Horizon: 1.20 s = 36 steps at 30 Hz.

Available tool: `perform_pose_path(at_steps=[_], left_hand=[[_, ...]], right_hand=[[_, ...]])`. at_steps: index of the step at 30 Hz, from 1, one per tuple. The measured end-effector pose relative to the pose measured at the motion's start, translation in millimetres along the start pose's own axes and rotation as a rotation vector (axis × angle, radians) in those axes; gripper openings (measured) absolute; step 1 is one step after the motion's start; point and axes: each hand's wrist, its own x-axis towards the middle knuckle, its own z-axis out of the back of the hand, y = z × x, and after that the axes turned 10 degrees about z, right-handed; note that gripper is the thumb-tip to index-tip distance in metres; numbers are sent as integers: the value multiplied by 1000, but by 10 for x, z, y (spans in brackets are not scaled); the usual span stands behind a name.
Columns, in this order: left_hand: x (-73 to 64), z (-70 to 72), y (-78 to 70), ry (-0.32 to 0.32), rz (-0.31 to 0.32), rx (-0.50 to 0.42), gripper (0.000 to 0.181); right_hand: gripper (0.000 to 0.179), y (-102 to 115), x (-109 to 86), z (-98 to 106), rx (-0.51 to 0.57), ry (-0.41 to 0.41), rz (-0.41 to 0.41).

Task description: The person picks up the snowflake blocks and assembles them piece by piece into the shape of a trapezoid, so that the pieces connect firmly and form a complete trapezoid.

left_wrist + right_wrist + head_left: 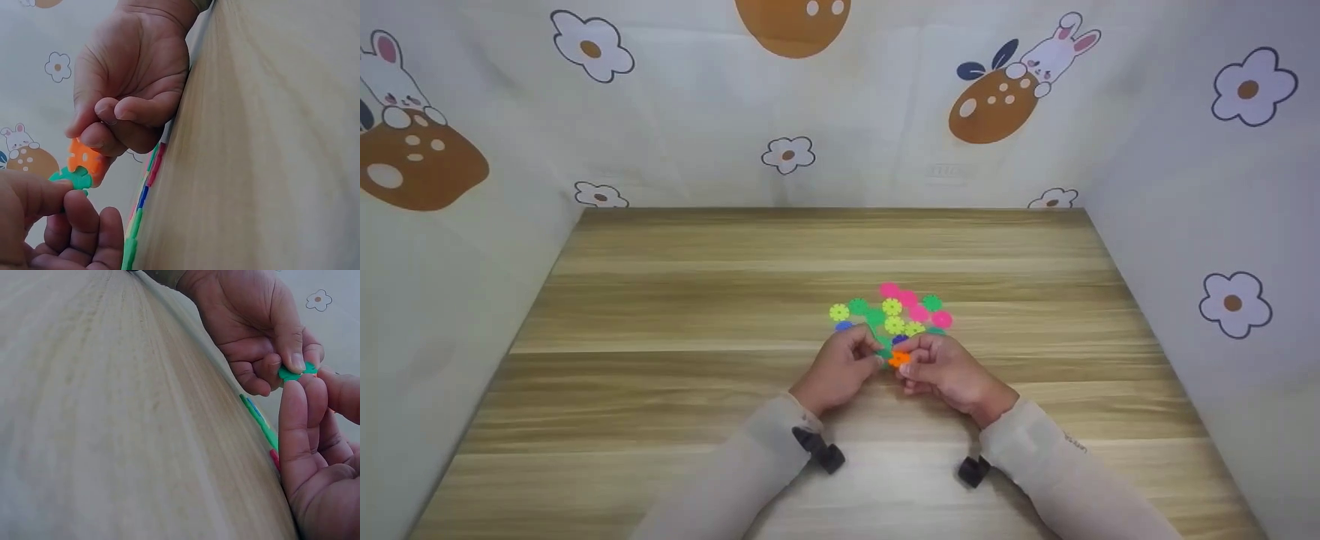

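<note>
My left hand (841,367) pinches a green notched disc (79,179) between thumb and fingers. Facing it, my right hand (949,373) holds an orange notched disc (899,359) by thumb and fingertips. In the left wrist view the orange disc (84,156) meets the green one at their edges; how deeply they are joined cannot be told. The right wrist view shows the green disc (289,374) under the left thumb, while the orange disc is mostly hidden by fingers. Both hands are just in front of the loose discs, close above the table.
Several flat notched discs lie on the wooden table (660,390) beyond the hands: yellow (839,312), green (932,302), pink (941,319) and blue (844,326). Some are partly covered by the hands. A patterned cloth (885,97) stands behind the table and at both sides.
</note>
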Motion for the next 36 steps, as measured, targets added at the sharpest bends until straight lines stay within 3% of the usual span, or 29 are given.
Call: perform_pose_path(at_steps=[5,10,15,23,36], left_hand=[[-5,-23,-10,-10,7,17,7],[13,-15,24,-36,42,-23,10],[37,24,61,-62,80,-68,12],[61,31,59,-46,118,-124,15],[80,15,52,-43,151,-152,17]], right_hand=[[23,3,-14,-9,-5,-7,3],[32,23,-14,-3,-29,10,-10],[46,82,-3,85,-147,8,-28],[37,152,-7,192,-419,25,-63],[34,178,2,175,-551,9,-97]])
